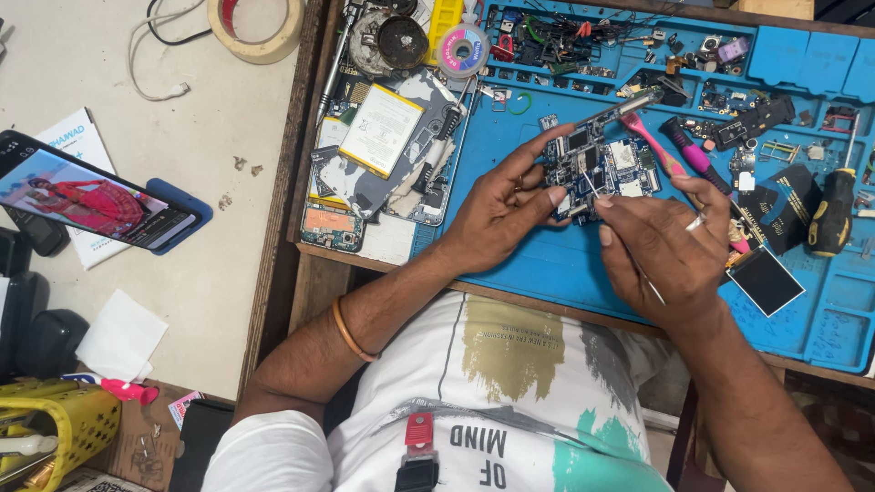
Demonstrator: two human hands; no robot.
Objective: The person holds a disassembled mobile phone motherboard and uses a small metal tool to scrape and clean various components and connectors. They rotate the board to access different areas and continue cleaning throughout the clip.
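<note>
My left hand [497,214] grips a small blue circuit board [597,164] by its left edge, holding it just above the blue work mat [547,264]. My right hand [661,246] pinches thin metal tweezers [592,187] whose tip touches the board near its lower middle. The tweezers' other end pokes out below my right palm. A ring sits on one right finger and an orange band on my left forearm.
An opened phone [392,150] with its battery lies left of the board. A pink brush [661,150], pink-handled tools, a black-and-yellow screwdriver [834,210] and small parts lie on the mat. On the grey table stand a lit phone [87,196] and a tape roll [255,27].
</note>
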